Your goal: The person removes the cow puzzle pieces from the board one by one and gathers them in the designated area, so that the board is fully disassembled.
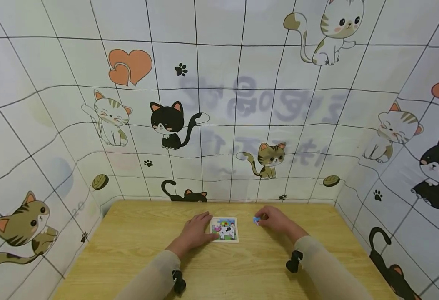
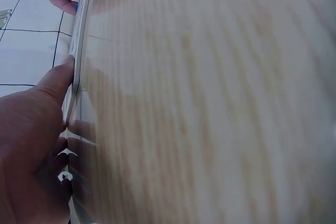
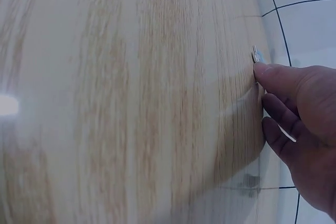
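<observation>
A small square jigsaw puzzle (image 1: 225, 230) with a pale frame and a black-and-white cow picture lies flat on the wooden table. My left hand (image 1: 196, 230) rests at its left side, fingers extended, the thumb on the lower left edge of the frame. In the left wrist view that thumb (image 2: 58, 80) touches the puzzle's rim. To the right of the puzzle, apart from it, my right hand (image 1: 277, 220) pinches a small blue puzzle piece (image 1: 256, 220) between thumb and fingertips. The right wrist view shows the piece (image 3: 259, 55) low at the tabletop, mostly hidden by the thumb.
The light wooden table (image 1: 140, 233) extends around both hands. A white, grid-lined wall covering (image 1: 219, 125) with cartoon cats rises behind it and on both sides. Black devices (image 1: 294, 261) are strapped at both wrists.
</observation>
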